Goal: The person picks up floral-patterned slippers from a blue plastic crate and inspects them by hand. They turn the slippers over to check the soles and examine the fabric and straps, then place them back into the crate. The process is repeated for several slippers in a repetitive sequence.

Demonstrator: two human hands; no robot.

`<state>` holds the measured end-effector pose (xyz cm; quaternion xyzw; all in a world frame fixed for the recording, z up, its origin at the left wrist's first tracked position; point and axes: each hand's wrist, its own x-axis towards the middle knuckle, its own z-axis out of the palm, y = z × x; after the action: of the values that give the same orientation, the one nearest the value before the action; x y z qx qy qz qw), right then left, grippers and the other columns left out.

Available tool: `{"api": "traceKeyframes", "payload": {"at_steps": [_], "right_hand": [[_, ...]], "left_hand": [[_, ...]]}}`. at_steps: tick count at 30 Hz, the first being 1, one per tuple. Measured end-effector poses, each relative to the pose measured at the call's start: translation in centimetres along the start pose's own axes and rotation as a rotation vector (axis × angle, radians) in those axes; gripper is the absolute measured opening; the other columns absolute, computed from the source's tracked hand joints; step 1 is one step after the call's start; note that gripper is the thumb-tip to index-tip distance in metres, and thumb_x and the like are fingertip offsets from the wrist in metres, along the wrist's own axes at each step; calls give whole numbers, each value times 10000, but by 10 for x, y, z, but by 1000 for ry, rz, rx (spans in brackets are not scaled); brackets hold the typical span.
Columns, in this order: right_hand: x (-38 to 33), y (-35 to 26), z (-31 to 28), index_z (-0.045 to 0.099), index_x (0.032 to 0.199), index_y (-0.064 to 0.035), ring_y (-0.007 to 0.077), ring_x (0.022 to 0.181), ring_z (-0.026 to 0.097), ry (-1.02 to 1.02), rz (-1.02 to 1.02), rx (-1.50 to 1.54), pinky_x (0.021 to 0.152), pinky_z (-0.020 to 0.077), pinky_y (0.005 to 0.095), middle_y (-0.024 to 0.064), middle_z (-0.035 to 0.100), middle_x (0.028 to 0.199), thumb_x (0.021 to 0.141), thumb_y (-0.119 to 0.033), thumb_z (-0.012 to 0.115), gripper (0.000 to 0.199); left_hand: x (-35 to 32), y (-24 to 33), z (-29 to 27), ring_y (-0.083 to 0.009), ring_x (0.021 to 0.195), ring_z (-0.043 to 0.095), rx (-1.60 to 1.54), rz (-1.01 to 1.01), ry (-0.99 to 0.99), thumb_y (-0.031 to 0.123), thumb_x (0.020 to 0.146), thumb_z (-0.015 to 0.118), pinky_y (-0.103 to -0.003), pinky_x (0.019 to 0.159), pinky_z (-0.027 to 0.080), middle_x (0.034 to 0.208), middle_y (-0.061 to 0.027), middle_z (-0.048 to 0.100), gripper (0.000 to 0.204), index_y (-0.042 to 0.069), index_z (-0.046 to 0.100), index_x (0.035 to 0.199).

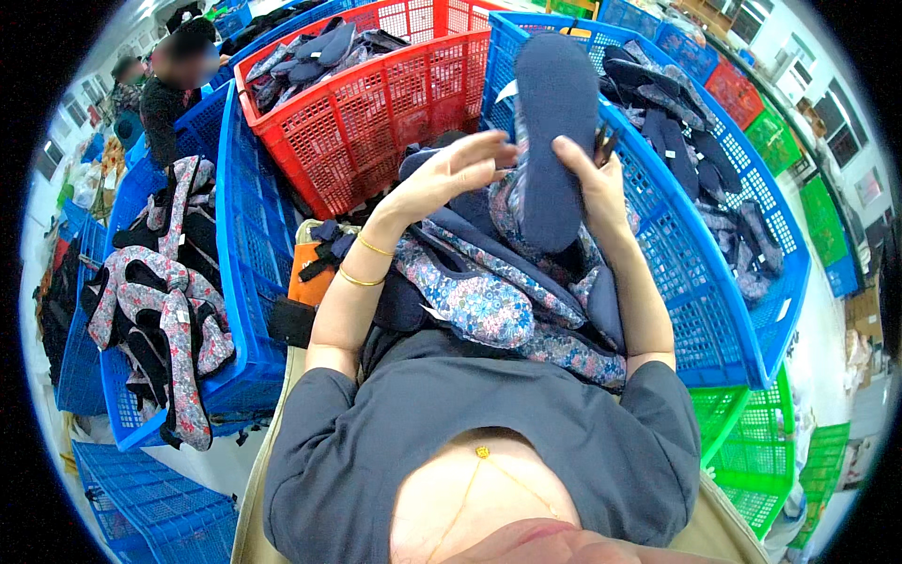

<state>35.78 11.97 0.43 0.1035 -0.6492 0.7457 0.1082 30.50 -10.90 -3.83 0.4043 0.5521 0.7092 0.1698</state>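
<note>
Hemmed in by L blue crate, red crate ahead & R blue crate, w/ some open room above lap heap of floral slippers. Holding navy-soled slipper upright in R hand, thumb on sole, w/ small dark item by fingers, unclear. Got L hand part-open & empty just L of slipper, can't tell if touching.

The navy slipper sole looks like matt, felt-like cloth; the floral slipper, printed fabric. The red crate is smooth, perforated plastic; the bangle, shiny metal.
</note>
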Motion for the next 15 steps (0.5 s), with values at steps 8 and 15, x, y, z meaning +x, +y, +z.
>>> {"api": "traceKeyframes", "payload": {"at_steps": [8, 15], "right_hand": [[-5, -11, 0, 581, 1188, 32, 132, 851, 599, -55, -85, -760, 705, 485, 271, 100, 649, 986, 793, -301, 793, 559], [-1, -8, 11, 552, 1280, 25, 181, 769, 543, -100, -306, -442, 741, 459, 288, 97, 577, 899, 967, -177, 582, 374]], "left_hand": [[20, 31, -4, -218, 1018, 660, -369, 216, 364, 259, 935, 630, -370, 861, 567, 1140, -116, 655, 424, 46, 513, 1282], [6, 15, -25, -116, 728, 529, -534, -12, 371, 506, 941, 539, -244, 657, 480, 863, -50, 552, 514, 35, 555, 1146]]}}
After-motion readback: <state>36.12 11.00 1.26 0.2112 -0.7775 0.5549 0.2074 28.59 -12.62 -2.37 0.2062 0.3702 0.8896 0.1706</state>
